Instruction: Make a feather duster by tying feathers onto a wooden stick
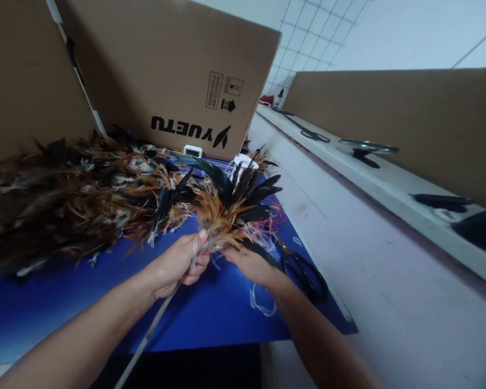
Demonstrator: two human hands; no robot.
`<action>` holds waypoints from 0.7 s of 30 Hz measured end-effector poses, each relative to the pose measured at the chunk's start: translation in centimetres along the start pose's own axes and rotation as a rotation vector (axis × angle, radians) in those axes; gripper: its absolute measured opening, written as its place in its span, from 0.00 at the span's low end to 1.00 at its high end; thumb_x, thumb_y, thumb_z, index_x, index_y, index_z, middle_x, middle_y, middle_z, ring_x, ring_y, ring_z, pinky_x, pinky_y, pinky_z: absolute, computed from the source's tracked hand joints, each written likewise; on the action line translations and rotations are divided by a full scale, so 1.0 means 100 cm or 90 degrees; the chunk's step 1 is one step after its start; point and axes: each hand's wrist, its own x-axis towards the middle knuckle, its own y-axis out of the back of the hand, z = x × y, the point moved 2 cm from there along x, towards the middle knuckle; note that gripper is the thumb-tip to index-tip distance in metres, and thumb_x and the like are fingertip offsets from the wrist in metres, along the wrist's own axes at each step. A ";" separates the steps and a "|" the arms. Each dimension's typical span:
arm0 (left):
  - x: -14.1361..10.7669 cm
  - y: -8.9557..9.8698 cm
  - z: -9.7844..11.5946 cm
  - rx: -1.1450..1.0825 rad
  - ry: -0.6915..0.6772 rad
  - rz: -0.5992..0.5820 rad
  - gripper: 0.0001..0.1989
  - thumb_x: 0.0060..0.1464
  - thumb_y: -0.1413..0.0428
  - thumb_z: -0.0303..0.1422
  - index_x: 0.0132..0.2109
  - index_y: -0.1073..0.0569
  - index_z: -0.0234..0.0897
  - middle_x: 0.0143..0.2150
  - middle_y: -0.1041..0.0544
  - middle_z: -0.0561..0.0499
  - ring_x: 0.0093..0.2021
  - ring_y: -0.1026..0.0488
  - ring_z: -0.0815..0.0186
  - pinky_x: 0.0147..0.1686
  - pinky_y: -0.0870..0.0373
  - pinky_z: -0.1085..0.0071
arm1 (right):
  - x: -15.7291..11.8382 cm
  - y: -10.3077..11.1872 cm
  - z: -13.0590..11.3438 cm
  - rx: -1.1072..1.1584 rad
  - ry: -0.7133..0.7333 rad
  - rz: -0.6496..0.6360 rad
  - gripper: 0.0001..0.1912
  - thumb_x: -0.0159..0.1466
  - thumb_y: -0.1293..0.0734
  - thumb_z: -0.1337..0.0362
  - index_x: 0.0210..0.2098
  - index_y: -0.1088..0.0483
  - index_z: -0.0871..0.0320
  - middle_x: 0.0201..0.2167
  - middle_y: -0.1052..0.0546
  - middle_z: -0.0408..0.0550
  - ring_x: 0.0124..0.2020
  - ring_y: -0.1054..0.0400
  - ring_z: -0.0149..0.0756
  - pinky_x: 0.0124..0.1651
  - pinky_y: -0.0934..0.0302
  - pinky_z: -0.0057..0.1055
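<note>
A feather duster with brown and black feathers on a thin pale stick is above the blue tabletop. My left hand is closed around the stick just below the feathers, with a clear plastic strip over its thumb. From the right, my right hand reaches to the base of the feathers; its fingers look pinched there, with the tips partly hidden. Black-handled scissors lie right of that hand, near tangled pink and clear strands.
A large heap of feathers covers the table's left side. Behind stand a cardboard box and a small white-framed device. Along the right runs a white ledge holding another pair of scissors. A loose clear strip lies near the front.
</note>
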 end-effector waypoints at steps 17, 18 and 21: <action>0.003 0.002 -0.002 0.086 -0.059 0.092 0.21 0.54 0.52 0.53 0.32 0.42 0.38 0.22 0.47 0.60 0.17 0.56 0.79 0.14 0.60 0.84 | -0.022 -0.012 -0.037 -0.164 0.040 0.094 0.13 0.66 0.46 0.68 0.30 0.33 0.56 0.30 0.27 0.48 0.32 0.33 0.35 0.37 0.41 0.31; 0.003 0.001 -0.002 0.087 -0.057 0.092 0.21 0.54 0.52 0.53 0.32 0.42 0.38 0.22 0.47 0.60 0.17 0.55 0.79 0.14 0.60 0.84 | -0.022 -0.013 -0.036 -0.185 0.033 0.093 0.14 0.66 0.46 0.68 0.28 0.34 0.57 0.27 0.28 0.47 0.29 0.34 0.33 0.34 0.43 0.30; 0.002 0.001 -0.002 0.094 -0.059 0.095 0.21 0.54 0.52 0.53 0.32 0.41 0.38 0.22 0.47 0.60 0.17 0.54 0.78 0.14 0.60 0.83 | -0.023 -0.014 -0.036 -0.228 0.030 0.080 0.14 0.67 0.46 0.69 0.29 0.35 0.57 0.22 0.30 0.44 0.24 0.36 0.31 0.30 0.46 0.28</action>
